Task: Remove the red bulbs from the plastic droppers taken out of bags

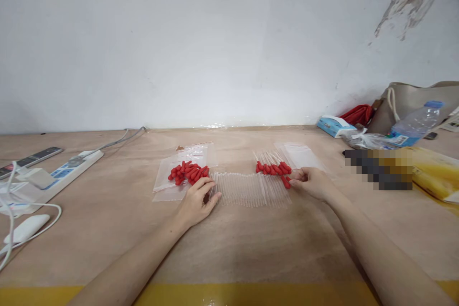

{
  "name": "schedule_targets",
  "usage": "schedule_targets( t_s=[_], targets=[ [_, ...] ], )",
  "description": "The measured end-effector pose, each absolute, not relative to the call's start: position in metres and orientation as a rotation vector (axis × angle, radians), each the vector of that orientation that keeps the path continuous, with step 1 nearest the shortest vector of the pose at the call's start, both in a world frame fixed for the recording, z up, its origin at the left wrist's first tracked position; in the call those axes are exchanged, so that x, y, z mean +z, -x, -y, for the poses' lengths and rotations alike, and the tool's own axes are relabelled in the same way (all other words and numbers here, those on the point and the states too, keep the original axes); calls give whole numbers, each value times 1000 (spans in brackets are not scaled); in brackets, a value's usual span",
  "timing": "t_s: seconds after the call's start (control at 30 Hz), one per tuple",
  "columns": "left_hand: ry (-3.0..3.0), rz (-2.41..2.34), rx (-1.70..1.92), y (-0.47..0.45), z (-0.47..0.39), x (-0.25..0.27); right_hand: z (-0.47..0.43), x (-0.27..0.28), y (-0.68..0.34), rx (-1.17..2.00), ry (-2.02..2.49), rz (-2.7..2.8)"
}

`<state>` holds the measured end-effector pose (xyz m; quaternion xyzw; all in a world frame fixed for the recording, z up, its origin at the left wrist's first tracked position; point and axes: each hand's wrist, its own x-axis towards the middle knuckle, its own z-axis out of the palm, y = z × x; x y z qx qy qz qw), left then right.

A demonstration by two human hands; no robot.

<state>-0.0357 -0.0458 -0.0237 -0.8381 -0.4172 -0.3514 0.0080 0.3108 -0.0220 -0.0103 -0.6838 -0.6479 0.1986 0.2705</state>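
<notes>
A row of thin clear tubes (244, 190) lies side by side on the wooden table between my hands. My left hand (198, 201) rests at the row's left end, thumb and fingers apart, with no object visible between them. Just beyond it, a pile of loose red rubber bulbs (186, 172) lies on a clear plastic bag (161, 177). My right hand (308, 181) is at the row's right end, thumb and forefinger closed at a red rubber bulb (286, 182); the exact grip is partly hidden. Above the row's right end lie several droppers (270, 162), thin tubes with red bulbs on their near ends.
Another clear bag (304, 157) lies behind my right hand. On the left are a power strip (60, 177), cables, a phone (32, 160) and a white mouse (27, 228). At right stand a tissue pack (335, 125), a plastic bottle (419, 122) and a yellow package (435, 172).
</notes>
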Motion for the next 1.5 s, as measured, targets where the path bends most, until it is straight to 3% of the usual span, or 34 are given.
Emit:
schedule_targets(
  t_s=[0.4, 0.9, 1.13, 1.3, 1.5],
  targets=[
    [2603, 1314, -1197, 40, 48, -22, 19, -11, -309, 481, 1881, 1714],
    [2579, 1226, -1258, 42, 48, -24, 3, -31, -294, 33, 1733, 1572],
    [2581, 1229, -1240, 42, 48, -23, 5, -25, -291, 120, 1789, 1403],
    [2497, 1236, -1216, 41, 48, -21, 14, -20, -280, 84, 1550, 1410],
    [2406, 1154, -1078, 34, 49, -16, 46, -19, -232, -23, 1145, 1871]
  ],
)
